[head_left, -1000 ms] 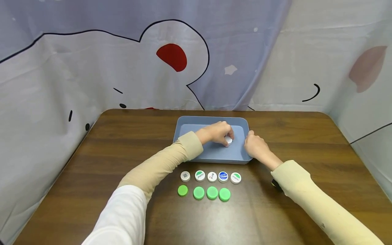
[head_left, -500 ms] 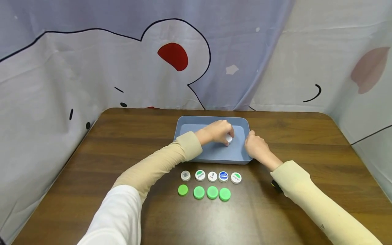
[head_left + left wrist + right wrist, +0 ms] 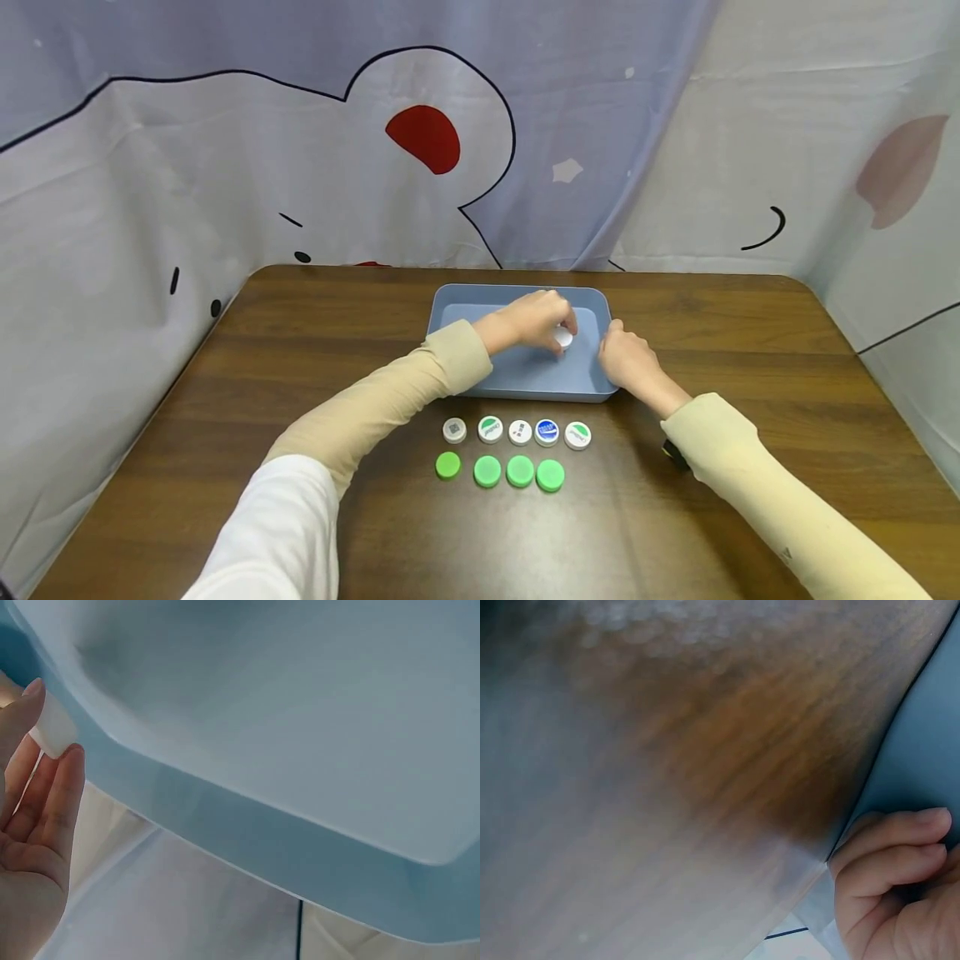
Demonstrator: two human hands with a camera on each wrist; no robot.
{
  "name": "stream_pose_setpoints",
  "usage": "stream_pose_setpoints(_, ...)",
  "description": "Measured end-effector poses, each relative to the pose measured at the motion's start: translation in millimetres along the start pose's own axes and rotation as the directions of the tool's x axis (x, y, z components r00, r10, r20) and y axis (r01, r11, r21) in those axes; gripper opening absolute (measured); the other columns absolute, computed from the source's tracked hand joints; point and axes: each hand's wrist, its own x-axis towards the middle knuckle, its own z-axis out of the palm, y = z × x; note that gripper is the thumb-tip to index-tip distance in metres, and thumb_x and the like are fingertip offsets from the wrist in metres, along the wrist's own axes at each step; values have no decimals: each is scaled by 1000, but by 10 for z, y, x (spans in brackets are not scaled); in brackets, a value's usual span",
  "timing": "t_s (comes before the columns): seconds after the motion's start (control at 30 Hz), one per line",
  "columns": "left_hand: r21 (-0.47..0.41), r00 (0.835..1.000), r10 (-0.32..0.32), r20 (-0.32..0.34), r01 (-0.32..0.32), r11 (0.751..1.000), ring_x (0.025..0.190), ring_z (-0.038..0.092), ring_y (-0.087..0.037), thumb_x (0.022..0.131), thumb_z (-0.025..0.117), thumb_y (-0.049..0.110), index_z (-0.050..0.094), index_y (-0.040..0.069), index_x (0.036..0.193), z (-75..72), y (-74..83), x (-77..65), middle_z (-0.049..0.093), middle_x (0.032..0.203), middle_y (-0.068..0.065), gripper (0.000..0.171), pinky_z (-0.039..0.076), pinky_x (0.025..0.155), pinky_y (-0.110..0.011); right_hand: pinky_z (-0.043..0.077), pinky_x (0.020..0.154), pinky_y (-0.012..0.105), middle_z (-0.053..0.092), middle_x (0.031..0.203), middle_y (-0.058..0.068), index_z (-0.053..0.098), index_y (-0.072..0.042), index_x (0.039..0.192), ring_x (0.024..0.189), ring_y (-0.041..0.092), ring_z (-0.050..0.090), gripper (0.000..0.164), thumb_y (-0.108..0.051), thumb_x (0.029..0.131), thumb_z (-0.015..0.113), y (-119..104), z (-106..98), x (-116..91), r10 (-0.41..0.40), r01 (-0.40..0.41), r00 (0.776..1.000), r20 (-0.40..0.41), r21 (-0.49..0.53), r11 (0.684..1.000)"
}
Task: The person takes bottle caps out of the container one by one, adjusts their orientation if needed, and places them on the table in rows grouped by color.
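My left hand [image 3: 534,320] reaches into the blue-grey tray [image 3: 517,393] and pinches a white bottle cap [image 3: 563,337] between thumb and fingertips. In the left wrist view, the thumb lies on one side of that white cap [image 3: 54,727], with the fingers on the other. My right hand [image 3: 630,360] holds the tray's right rim, its fingers curled. The right wrist view shows those curled fingers [image 3: 889,866] against the tray wall [image 3: 915,761]; where the fingertips end is partly hidden.
In front of the tray, a row of white-sided caps [image 3: 520,432], one with a blue top, lies on the wooden table [image 3: 720,333]. Nearer is a row of green caps [image 3: 520,472]. A printed curtain [image 3: 300,167] hangs behind the table.
My left hand has shifted slightly back and to the right inside the tray, with the white cap still pinched. The right hand stays at the rim, and both cap rows are unmoved.
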Motion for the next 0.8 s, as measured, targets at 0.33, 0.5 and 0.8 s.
stream_pose_setpoints(0.33,19,997,77,17,-78,997,103,64,-14,76,80,22,73,11,108,-122,274,-98,71,108,0,34,50,89,-26,50,69,53,61,97,35,42,7,102,89,47,63,29,-17,98,27,25,-15,3,-7,7,1000,8,1,1000)
stream_pose_setpoints(0.5,20,993,122,-1,-122,992,101,64,-14,75,80,23,73,13,107,-139,474,-152,71,107,1,34,50,89,-26,50,68,54,60,95,35,42,8,102,90,49,62,33,-24,99,35,37,-38,-34,-42,42,999,9,32,999)
stream_pose_setpoints(0.8,73,985,171,30,-173,982,98,65,-13,74,81,26,74,17,105,-192,709,-189,71,106,2,33,50,86,-25,51,64,54,60,91,33,41,7,99,85,49,62,27,-18,90,48,26,-91,-81,-95,95,995,-2,63,994)
